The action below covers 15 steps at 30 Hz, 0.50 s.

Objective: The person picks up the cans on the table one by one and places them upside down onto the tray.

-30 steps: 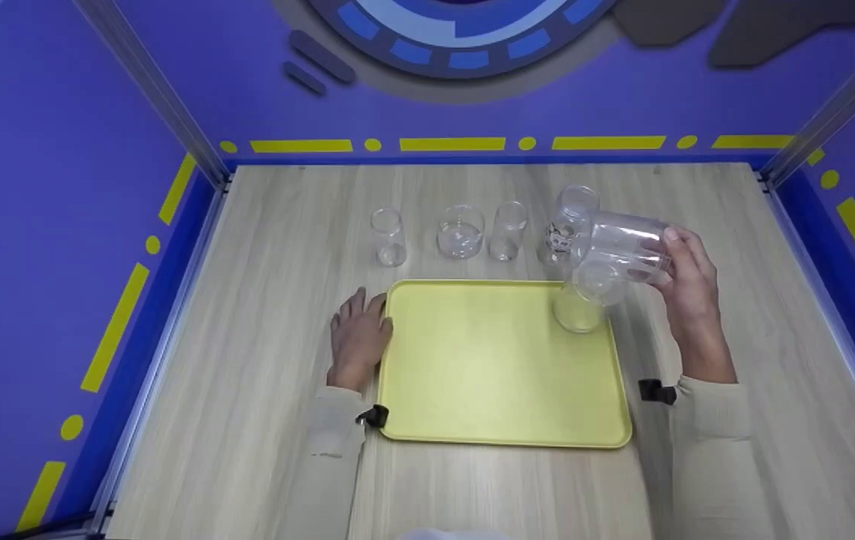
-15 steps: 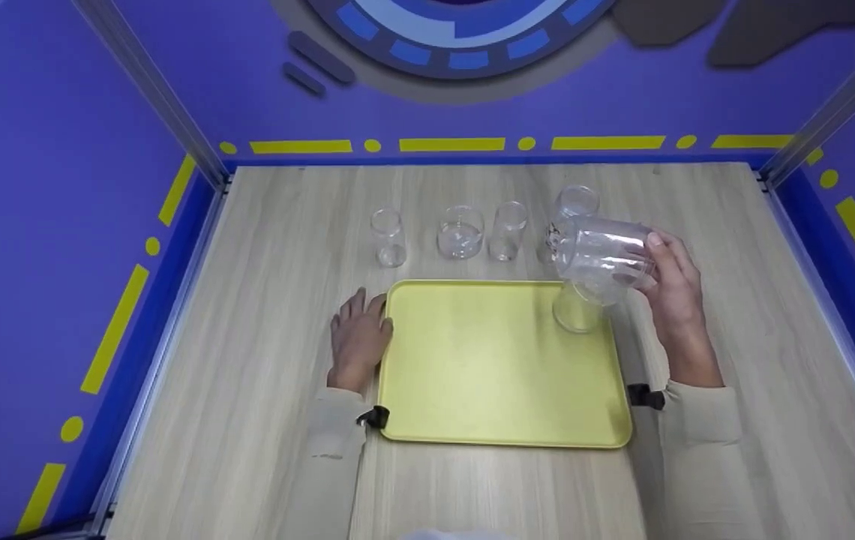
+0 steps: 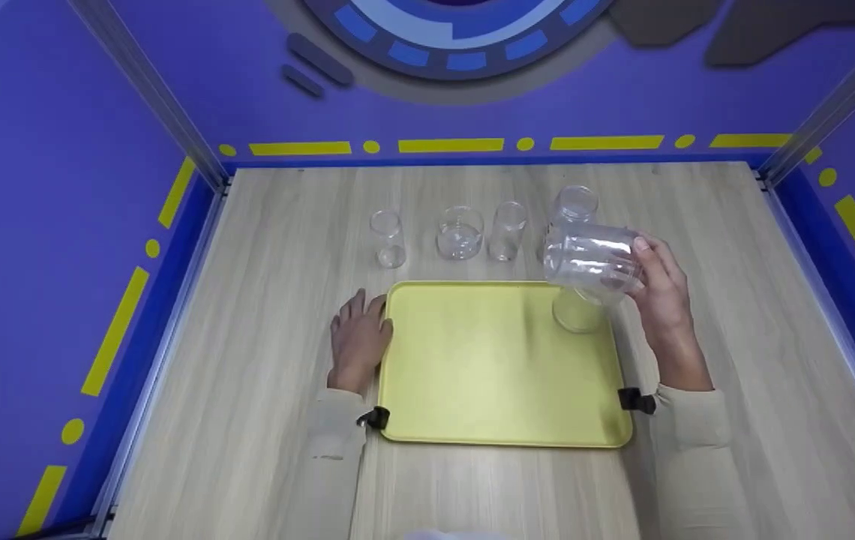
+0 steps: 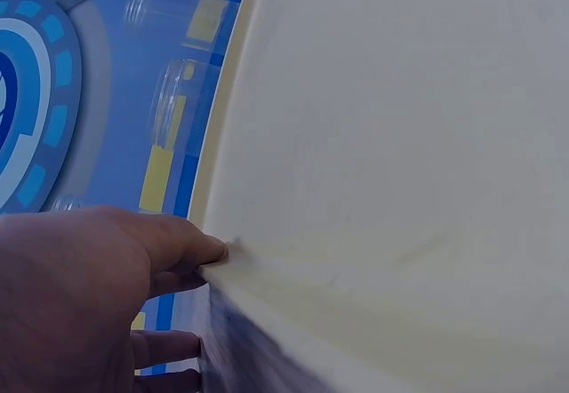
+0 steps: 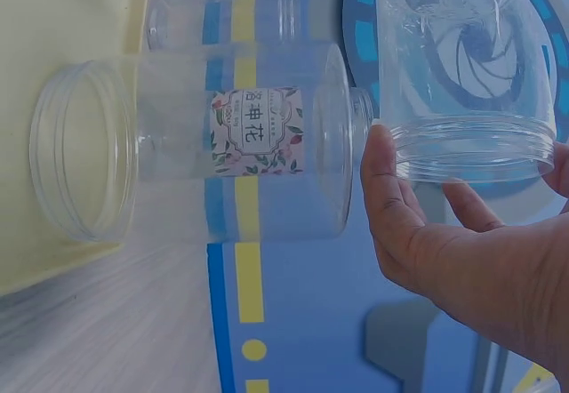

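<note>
My right hand (image 3: 664,300) grips a clear jar (image 3: 592,259) by its threaded mouth end, fingers and thumb around the rim in the right wrist view. In the head view the jar lies sideways in the air over the tray's back right corner. Below it a second clear jar (image 5: 178,144), with a flowered label, stands mouth down on the yellow tray (image 3: 487,367); the held jar partly covers it in the head view. My left hand (image 3: 360,337) lies at the tray's back left corner, its thumb on the rim (image 4: 211,246) and its other fingers extended beside it.
Behind the tray stand a slim clear jar (image 3: 388,240), a wide low one (image 3: 460,236) and another slim one (image 3: 508,232). A further clear jar (image 3: 576,202) is partly hidden by the held jar. Blue panels (image 3: 457,112) enclose the wooden table (image 3: 262,300).
My right hand has moved left and slightly toward the front with the jar, over the standing jar. My left hand and the tray have stayed in place.
</note>
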Each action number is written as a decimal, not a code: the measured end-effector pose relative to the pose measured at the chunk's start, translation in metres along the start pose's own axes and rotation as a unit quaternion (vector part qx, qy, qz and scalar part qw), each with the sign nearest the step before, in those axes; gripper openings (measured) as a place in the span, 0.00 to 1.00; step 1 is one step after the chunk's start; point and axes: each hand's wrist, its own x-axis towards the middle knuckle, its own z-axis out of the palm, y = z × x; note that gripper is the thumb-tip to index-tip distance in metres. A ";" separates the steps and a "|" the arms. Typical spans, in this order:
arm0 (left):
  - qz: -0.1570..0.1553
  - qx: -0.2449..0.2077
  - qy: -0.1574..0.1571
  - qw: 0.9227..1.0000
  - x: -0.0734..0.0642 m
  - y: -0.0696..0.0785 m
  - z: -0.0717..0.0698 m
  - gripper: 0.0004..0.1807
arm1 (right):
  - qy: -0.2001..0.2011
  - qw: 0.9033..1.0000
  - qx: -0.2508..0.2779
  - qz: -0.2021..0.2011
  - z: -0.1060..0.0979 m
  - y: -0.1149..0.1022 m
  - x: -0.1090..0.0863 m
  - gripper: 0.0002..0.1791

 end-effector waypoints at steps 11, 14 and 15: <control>0.001 -0.002 0.001 1.000 0.000 0.000 0.000 0.26 | -0.005 1.000 0.000 0.001 0.011 0.002 -0.003 0.20; 0.001 -0.002 0.000 1.000 -0.001 0.000 0.000 0.26 | -0.009 1.000 -0.003 0.006 0.013 0.003 -0.005 0.19; 0.000 -0.001 -0.001 1.000 -0.001 0.000 0.000 0.27 | -0.011 1.000 -0.005 0.007 0.014 0.003 -0.005 0.19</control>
